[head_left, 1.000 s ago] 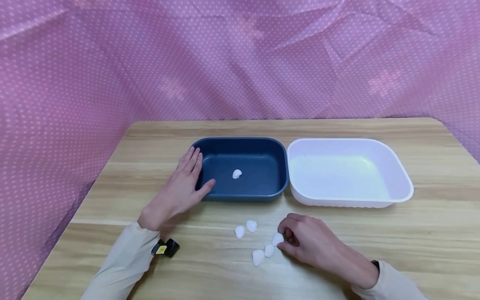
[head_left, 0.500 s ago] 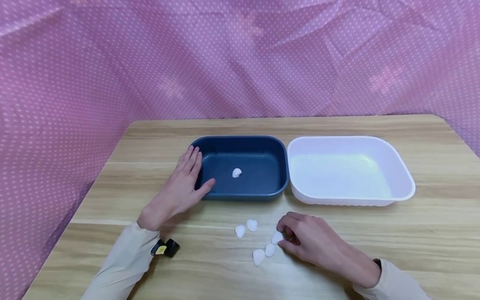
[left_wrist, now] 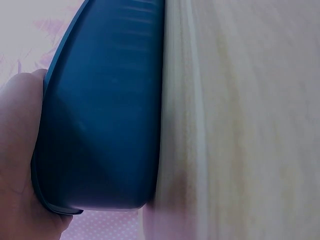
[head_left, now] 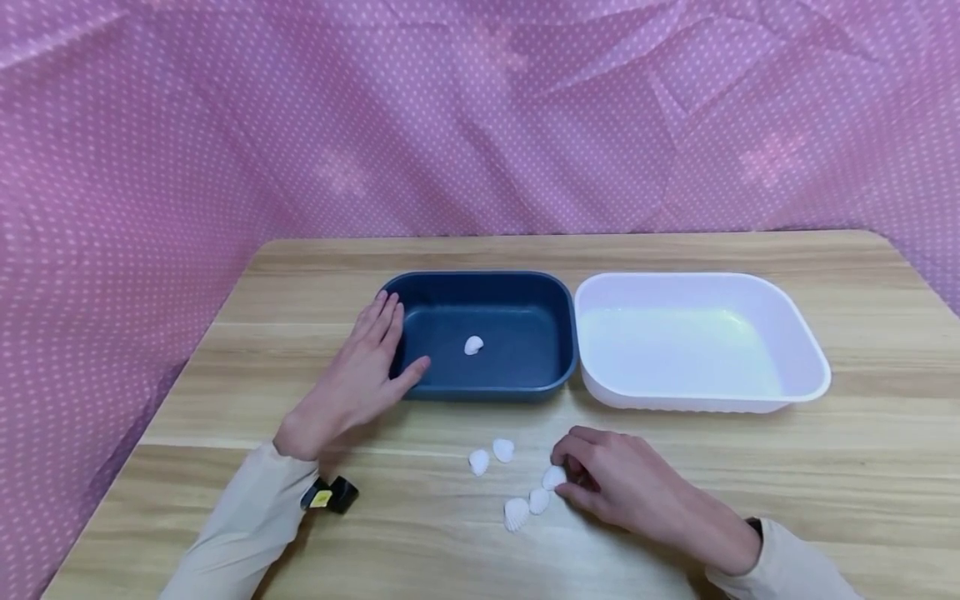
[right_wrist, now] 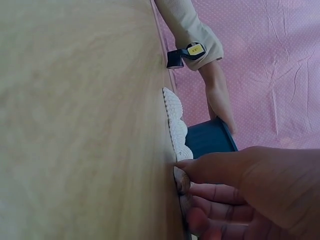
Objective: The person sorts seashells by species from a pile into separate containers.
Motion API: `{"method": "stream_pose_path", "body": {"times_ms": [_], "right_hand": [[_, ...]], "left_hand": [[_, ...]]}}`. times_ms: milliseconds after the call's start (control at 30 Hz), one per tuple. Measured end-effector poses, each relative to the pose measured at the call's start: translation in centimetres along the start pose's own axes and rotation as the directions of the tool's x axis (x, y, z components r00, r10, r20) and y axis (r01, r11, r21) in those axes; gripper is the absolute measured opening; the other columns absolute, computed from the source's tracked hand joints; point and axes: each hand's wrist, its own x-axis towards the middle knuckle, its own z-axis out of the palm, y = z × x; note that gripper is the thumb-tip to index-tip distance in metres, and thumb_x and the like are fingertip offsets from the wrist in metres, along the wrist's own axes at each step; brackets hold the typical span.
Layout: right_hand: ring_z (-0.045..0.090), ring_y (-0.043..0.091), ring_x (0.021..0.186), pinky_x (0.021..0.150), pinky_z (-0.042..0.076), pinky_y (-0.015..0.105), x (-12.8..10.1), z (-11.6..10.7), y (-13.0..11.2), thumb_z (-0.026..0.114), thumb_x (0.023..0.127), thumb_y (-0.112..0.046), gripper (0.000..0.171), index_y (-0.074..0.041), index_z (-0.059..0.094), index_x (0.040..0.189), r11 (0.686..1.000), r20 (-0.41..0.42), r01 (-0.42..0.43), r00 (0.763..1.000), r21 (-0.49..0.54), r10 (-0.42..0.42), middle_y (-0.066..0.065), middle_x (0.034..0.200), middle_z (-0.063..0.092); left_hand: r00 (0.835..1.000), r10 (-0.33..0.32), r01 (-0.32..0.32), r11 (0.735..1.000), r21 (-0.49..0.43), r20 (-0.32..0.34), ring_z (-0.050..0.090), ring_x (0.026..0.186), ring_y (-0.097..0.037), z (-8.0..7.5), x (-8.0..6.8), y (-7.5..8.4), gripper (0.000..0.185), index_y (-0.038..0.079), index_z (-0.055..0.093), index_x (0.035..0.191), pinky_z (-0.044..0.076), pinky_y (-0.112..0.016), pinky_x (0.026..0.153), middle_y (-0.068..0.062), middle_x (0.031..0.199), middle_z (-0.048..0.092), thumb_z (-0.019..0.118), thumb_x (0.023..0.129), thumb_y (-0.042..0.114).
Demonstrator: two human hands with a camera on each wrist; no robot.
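Observation:
In the head view, my left hand rests on the left end of a dark blue tub, fingers straight across its rim and thumb over the front edge. One white seashell lies in the tub. My right hand has its thumb and curled forefinger at opposite edges of a white seashell on the table. A smaller shell and a ribbed shell continue the row. Two more lie farther left, a shell and another shell. In the right wrist view, a shaded shell sits by the thumb tip.
A white tub stands against the right side of the blue one. Both are on a wood-grain table. Pink dotted cloth hangs behind and at the sides. A small black device is on the left wrist.
Both hands stay almost still. The right fingers and the shell between them shift very slightly left; the shells and tubs otherwise keep their places.

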Motion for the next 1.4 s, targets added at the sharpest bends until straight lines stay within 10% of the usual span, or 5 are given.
{"method": "stream_pose_path", "body": {"times_ms": [1400], "right_hand": [[0.042,-0.002,0.061,0.056,0.041,0.017,0.41,0.29,0.17,0.076,0.081,-0.016,0.016,-0.012,0.066,0.094,0.998,-0.018,-0.006,1.0,0.062,0.007,-0.015,0.071,0.047]], "left_hand": [[1.0,0.008,-0.008,1.0,0.021,-0.003,-0.004,0.148,-0.028,0.02,0.16,-0.3,0.086,-0.007,0.015,0.15,0.004,-0.043,0.119,-0.019,0.16,0.005,0.035,0.098,0.058]]}}
